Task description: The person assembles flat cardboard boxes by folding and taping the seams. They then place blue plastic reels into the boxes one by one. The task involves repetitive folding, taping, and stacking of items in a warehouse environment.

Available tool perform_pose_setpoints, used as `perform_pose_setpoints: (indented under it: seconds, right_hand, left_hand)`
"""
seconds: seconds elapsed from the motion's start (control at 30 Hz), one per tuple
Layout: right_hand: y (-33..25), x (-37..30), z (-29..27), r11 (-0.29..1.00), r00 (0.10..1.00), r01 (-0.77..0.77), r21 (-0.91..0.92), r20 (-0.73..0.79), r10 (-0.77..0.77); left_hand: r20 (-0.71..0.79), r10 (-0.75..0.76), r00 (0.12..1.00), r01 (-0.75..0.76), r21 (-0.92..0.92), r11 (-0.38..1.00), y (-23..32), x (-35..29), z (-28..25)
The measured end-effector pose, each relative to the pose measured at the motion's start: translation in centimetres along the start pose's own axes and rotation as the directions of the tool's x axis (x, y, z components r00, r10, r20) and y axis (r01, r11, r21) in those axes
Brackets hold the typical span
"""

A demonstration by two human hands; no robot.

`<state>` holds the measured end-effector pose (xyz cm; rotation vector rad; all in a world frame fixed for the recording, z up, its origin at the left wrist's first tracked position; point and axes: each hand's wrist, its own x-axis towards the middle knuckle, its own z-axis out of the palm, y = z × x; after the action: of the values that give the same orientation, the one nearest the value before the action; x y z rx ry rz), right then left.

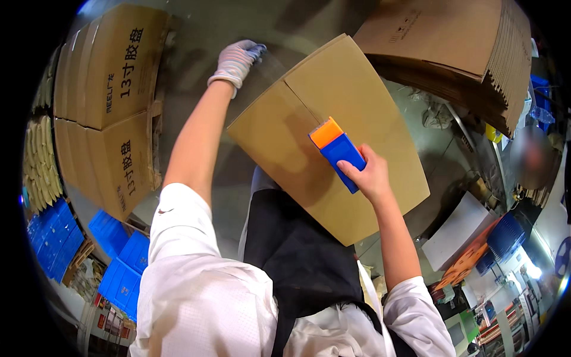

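Blue tool [344,154] sits in the right grip [373,175], orange end [326,133] protruding.

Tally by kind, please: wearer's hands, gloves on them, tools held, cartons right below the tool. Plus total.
Hands: 2 (left hand, right hand)
Gloves: 1 (white knit glove, on the left)
Tools held: 1 (blue-and-orange handheld tool, in the right)
Cartons below the tool: 1 (brown cardboard carton)
Total: 5
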<state>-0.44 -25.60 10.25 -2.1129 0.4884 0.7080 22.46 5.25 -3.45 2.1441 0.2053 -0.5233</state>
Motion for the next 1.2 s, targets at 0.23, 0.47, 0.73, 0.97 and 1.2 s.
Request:
perform_pose_setpoints:
  seconds: [0.23, 0.47, 0.73, 0.97, 1.2]
  right_hand:
    - [1.1, -0.2, 0.7, 1.000, 0.999, -0.007, 0.028, -0.041, 0.008]
    - [-0.4, 1.1, 0.3, 0.995, 0.998, -0.050, -0.086, 0.018, 0.052]
    - [4.1, -3.9, -3.8, 0.969, 0.973, -0.177, -0.173, 0.117, 0.199]
    - [23.9, -20.8, -11.3, 0.791, 0.862, -0.474, -0.387, -0.018, 0.507]
    - [32.5, -28.3, -12.2, 0.729, 0.815, -0.566, -0.386, -0.124, 0.566]
  left_hand:
    - [0.258, -0.147, 0.955, -0.029, 0.576, 0.817, -2.2, -0.6, 7.2]
    - [0.209, 0.238, 0.949, -0.313, 0.500, 0.807, 7.1, -7.9, 8.1]
    - [0.196, 0.593, 0.781, -0.434, 0.853, 0.289, 5.8, -10.5, 11.1]
    - [0.208, 0.488, 0.848, -0.288, 0.953, 0.094, 7.0, -11.6, 12.0]
    - [0.778, 0.278, 0.564, -0.826, 0.522, 0.214, 14.3, -28.1, 28.4]
